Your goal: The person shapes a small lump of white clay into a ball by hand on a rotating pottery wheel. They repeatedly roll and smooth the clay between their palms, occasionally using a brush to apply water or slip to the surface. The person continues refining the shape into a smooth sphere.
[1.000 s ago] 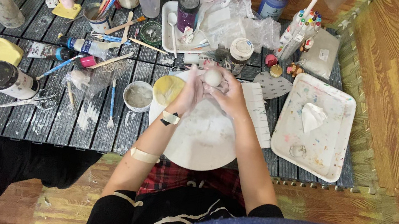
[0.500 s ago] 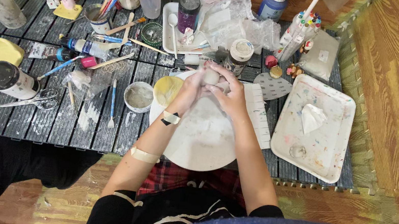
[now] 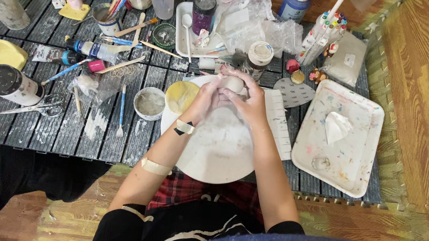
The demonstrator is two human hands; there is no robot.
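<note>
Both my hands meet over the far edge of a round white plate (image 3: pixel 221 154) on a low dark slatted table. My left hand (image 3: pixel 207 100) and my right hand (image 3: pixel 247 100) are cupped together around a small pale lump of clay (image 3: pixel 233 84). Fingers of both hands wrap it, so only its top shows. A flat yellowish disc (image 3: pixel 181 95) lies on the plate just left of my left hand. A small round cup of grey paste (image 3: pixel 149 103) stands beside the plate on the left.
A white paint-stained tray (image 3: pixel 351 155) with a crumpled tissue (image 3: pixel 336 126) sits to the right. Behind are a dark jar (image 3: pixel 202 13), plastic bags (image 3: pixel 259 30), brushes in a cup (image 3: pixel 109 15), paint tubes, scissors (image 3: pixel 34 109) and a black-capped can (image 3: pixel 12 85) at left.
My hands have stayed in place over the plate; the fingers have shifted slightly around the clay lump, turning it. Nothing else on the table moved.
</note>
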